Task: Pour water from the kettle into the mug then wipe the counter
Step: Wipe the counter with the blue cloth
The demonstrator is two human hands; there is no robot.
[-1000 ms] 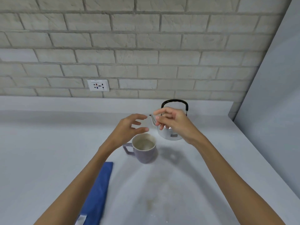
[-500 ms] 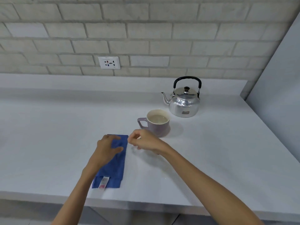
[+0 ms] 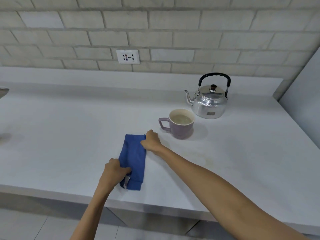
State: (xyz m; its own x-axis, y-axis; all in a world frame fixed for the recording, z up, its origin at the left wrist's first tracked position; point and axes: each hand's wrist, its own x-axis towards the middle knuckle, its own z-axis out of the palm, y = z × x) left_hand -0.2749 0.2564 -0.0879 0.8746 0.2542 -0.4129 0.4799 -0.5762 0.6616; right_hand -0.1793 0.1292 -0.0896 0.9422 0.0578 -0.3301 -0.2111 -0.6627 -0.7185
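A folded blue cloth lies on the white counter near its front edge. My left hand grips the cloth's near left edge. My right hand pinches its far right corner. Behind the cloth stands a lilac mug filled with water, its handle pointing left. A shiny metal kettle with a black handle stands upright behind the mug, spout to the left.
A wall socket sits in the brick wall behind the counter. A grey panel closes the counter on the right. A metal object shows at the far left edge. The counter's front edge runs just below my left hand.
Both hands left the kettle's spout and came down to the cloth. My left hand slid to its near end and my right took the far corner. The view pulled back.
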